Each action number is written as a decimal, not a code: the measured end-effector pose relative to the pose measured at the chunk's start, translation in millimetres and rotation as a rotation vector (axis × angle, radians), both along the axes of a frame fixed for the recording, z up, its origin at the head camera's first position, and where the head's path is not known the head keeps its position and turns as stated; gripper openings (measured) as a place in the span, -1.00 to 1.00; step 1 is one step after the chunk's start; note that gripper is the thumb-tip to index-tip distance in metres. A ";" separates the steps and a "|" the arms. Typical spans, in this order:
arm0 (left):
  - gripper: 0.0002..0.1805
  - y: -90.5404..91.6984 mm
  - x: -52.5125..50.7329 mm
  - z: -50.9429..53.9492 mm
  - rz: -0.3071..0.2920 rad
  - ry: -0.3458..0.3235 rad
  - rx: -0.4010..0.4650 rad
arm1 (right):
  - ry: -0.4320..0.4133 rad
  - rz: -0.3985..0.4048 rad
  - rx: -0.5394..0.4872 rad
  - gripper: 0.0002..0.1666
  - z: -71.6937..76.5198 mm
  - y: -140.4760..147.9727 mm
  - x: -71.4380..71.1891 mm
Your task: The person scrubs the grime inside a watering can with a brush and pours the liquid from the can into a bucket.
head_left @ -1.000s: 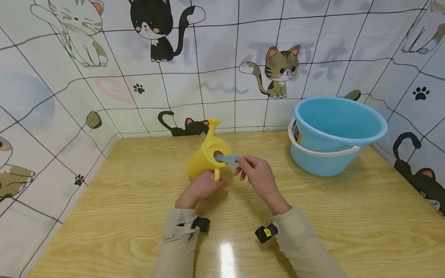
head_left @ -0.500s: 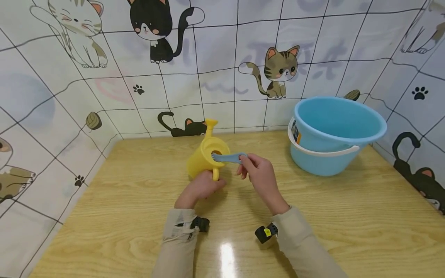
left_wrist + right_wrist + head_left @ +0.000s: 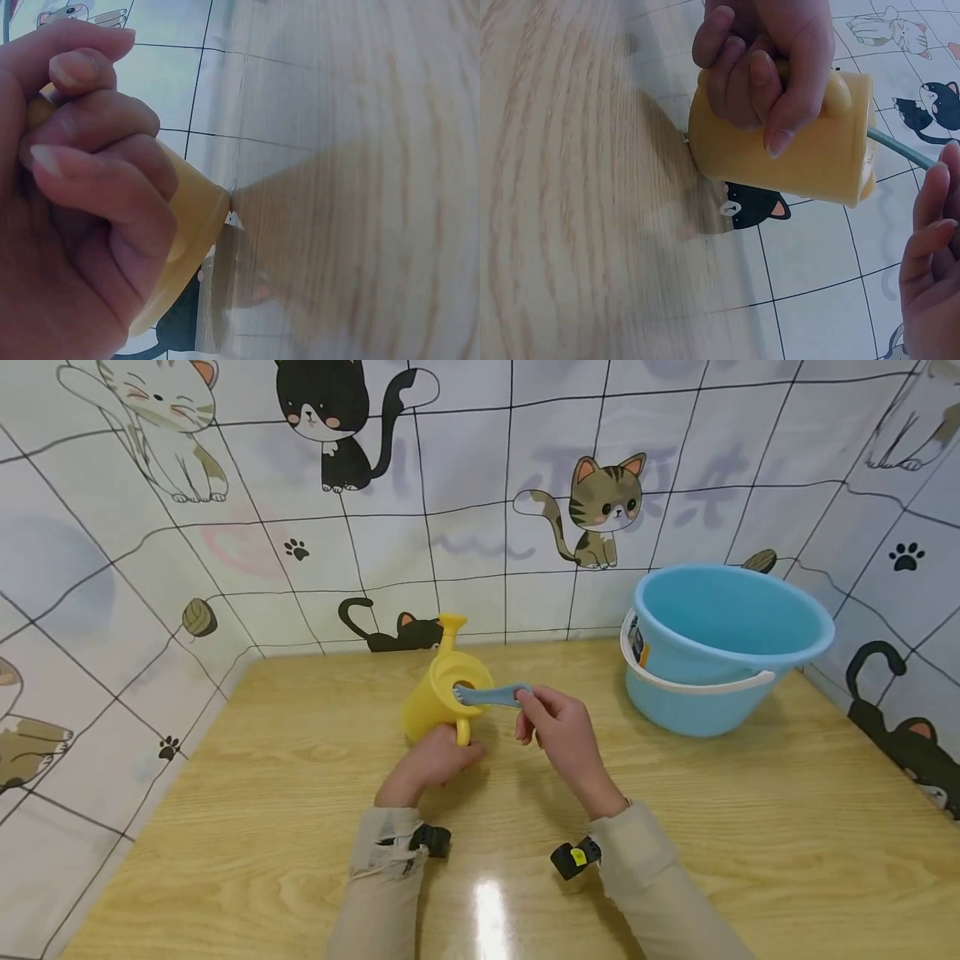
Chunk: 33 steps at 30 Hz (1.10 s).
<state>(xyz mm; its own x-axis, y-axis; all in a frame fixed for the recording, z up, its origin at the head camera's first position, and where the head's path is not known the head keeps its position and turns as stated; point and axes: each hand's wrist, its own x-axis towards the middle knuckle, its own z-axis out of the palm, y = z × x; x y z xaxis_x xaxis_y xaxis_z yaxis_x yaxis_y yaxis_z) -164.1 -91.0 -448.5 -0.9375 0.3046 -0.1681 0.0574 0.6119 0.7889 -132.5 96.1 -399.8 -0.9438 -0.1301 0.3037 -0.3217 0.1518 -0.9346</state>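
Observation:
A yellow watering can (image 3: 427, 712) leans over the table, its round opening facing right and its spout towards the wall. Curled fingers of my left hand (image 3: 435, 762) grip its handle, plainest in the right wrist view, where the can's lower edge (image 3: 697, 150) is close to the tabletop. My right hand (image 3: 562, 727) pinches one end of a small light-blue toy rake (image 3: 491, 696) between thumb and fingers. The rake's toothed end lies at the can's opening; whether it touches the rim I cannot tell. In the left wrist view, the left hand (image 3: 97, 165) hides much of the can.
At the right of the wooden table (image 3: 300, 860) stands a light-blue bucket (image 3: 697, 710) with a white handle (image 3: 697, 687). A cloth wall printed with cats (image 3: 472, 543) borders the table at the back and sides.
My right hand has drawn the toy rake a little to the right, bringing its toothed end from inside the opening into sight. The watering can has shifted slightly left in view.

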 end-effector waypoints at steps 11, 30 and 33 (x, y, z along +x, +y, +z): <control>-0.65 1.4 0.4 2.2 0.025 -0.006 -0.012 | -0.023 0.081 -0.023 -0.59 -2.1 -4.9 0.1; -0.68 1.3 1.5 1.5 -0.003 0.023 -0.042 | 0.019 0.113 -0.114 -0.68 -2.4 -5.2 0.3; -0.69 1.1 1.4 0.2 -0.008 0.036 -0.030 | 0.032 0.123 -0.127 -0.70 -2.2 -5.0 1.0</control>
<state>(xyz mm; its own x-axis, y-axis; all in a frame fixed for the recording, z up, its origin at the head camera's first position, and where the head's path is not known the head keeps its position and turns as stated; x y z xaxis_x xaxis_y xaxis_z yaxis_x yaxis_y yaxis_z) -162.6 -90.0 -448.3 -0.9406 0.3076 -0.1437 0.0901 0.6343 0.7678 -131.5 91.0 -402.0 -0.9127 -0.2025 0.3550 -0.3608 -0.0087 -0.9326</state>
